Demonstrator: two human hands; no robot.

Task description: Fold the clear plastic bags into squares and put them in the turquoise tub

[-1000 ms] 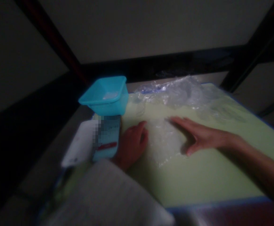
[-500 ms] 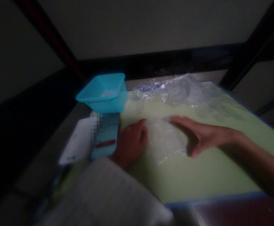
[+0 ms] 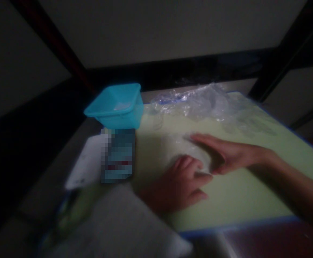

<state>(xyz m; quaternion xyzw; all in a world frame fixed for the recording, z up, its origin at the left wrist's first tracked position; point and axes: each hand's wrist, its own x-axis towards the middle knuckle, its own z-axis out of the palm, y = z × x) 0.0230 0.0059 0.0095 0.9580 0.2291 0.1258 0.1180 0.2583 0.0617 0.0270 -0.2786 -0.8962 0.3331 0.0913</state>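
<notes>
A piece of clear plastic [image 3: 176, 145], perhaps a bag, lies flat on the pale yellow-green tabletop between my hands. Over its near part rests my left hand [image 3: 184, 182], palm down with its fingers spread. My right hand [image 3: 223, 152] is on its edge at the right side of the plastic. Its fingers reach the far corner and its thumb stretches nearer to me, with a wide gap between them. The right thumb tip comes close to the left fingertips; whether they touch, I cannot tell.
At the back left stands a turquoise plastic basket [image 3: 138, 113] with something pale inside. In front of it lie a phone-like device [image 3: 120, 154], partly pixelated, and a white flat object [image 3: 88, 161]. Crumpled clear plastic [image 3: 207, 102] covers the table's far edge. Grey cloth [image 3: 118, 225] fills the foreground.
My left hand has moved right and toward me, from the plastic's left edge onto its near part, and its fingers have spread. My right hand has barely moved.
</notes>
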